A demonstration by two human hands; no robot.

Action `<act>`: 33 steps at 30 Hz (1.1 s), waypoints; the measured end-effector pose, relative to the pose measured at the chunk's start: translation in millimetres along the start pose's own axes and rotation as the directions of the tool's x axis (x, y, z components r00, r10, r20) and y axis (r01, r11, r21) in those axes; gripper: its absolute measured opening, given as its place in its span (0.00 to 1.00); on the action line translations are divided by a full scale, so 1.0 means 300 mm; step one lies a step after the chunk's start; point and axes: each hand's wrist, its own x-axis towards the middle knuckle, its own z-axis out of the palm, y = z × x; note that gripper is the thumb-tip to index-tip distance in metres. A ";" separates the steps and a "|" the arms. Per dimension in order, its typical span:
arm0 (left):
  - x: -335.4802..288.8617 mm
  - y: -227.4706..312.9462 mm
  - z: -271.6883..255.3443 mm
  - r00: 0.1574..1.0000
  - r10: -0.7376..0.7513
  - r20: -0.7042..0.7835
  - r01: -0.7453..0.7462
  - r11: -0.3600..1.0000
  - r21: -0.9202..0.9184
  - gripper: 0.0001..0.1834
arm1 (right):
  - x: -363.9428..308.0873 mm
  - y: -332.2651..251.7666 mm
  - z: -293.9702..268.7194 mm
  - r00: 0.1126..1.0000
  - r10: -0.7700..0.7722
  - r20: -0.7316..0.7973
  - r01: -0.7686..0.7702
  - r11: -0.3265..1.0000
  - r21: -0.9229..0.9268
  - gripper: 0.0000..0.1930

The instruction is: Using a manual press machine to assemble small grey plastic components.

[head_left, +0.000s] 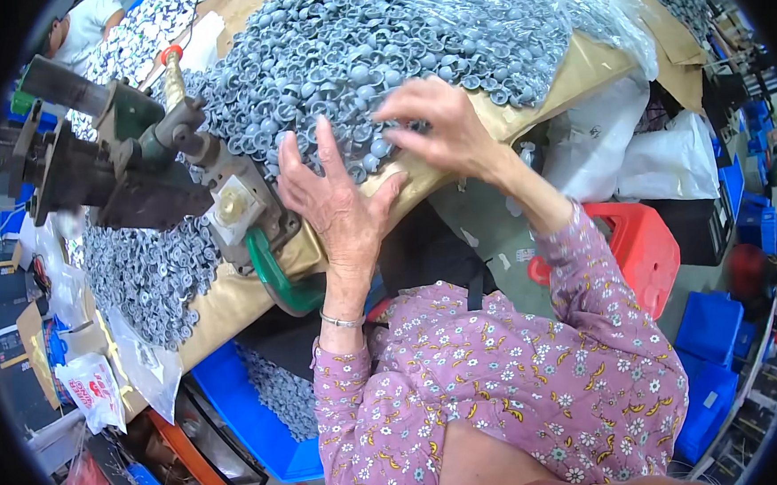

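Note:
A large heap of small grey plastic parts [306, 65], some domed and some cup-shaped, covers the table before me. My left hand [337, 201] is over the heap's near edge, its fingers and thumb spread apart with nothing visible between them. To its right, my right hand [444, 128] reaches over the same edge, fingers bent and slightly blurred. A gap shows between its thumb and fingertips, and I see no part in it. Left of my hands stands a dark metal bench press [125, 161] with a light square plate [235, 206] on its bed.
A green curved handle [275, 280] juts from the press toward me. More grey parts [155, 274] lie left of it. Below is a blue bin [210, 378] of parts. Clear plastic film [481, 6] covers the heap's far side. A red stool [638, 254] and white sacks [668, 159] stand right.

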 end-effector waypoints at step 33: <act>-0.280 -0.069 -0.340 0.932 0.038 -0.361 -0.130 0.964 -0.233 0.15 | -0.076 -0.107 0.092 0.754 0.574 0.319 -0.653 0.599 0.464 0.06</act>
